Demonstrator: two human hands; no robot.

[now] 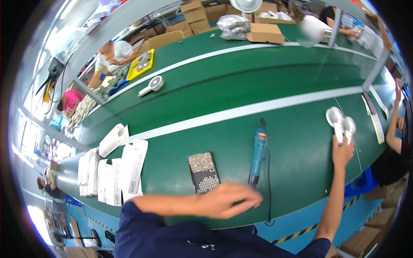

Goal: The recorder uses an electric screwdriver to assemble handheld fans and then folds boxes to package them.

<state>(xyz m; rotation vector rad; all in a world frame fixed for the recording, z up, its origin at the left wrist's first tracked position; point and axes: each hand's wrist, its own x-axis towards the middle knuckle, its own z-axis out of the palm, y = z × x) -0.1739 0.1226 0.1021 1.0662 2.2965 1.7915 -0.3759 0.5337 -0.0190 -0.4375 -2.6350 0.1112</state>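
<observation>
My right hand [343, 153] reaches out at the right of the bench, its fingers closed at the lower end of a white round-headed handheld device [334, 117]. A second white device [349, 124] of the same shape lies close against it; whether my fingers hold that one too, I cannot tell. Over the bench's near edge, my left hand [230, 200] is slightly blurred, fingers loosely bent with a gap beside the thumb and nothing visible in them. It is nearest to a blue electric screwdriver [258, 157] with a black cable and a black tray [203, 172] of small metal screws.
White folded cartons [114, 176] stand at the left of the green bench [172, 142]. Past a pale rail [258, 109], a similar device with a grey face [152, 85] lies on a green belt. A yellow tray [141, 65] sits farther left. Co-workers are around.
</observation>
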